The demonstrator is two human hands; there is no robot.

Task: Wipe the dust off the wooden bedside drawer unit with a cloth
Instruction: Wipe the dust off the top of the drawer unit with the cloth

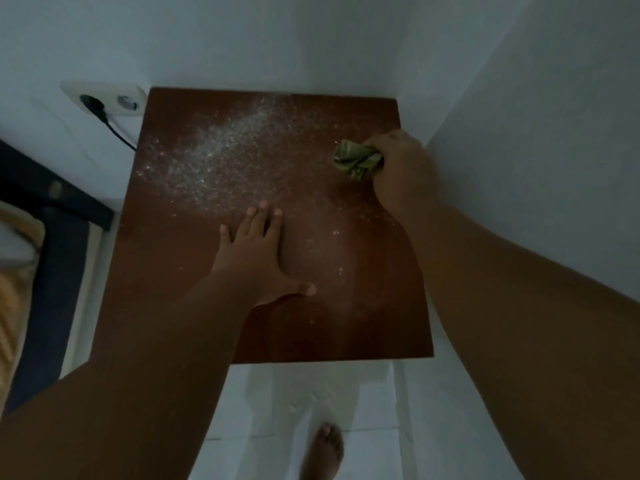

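Observation:
I look straight down on the dark brown wooden top of the bedside drawer unit (363, 323). White dust (221, 150) lies thick across its far left half and thins out toward the middle. My right hand (401, 171) is closed around a crumpled green cloth (356, 161) pressed on the top near the far right edge. My left hand (256, 258) rests flat on the top's middle, fingers spread, holding nothing.
White walls close in behind and on the right. A double wall socket (107, 98) with a black cable (117, 133) plugged in sits at the back left. A bed with a dark frame (52, 244) stands to the left. My bare foot (323, 448) is on the white tiled floor.

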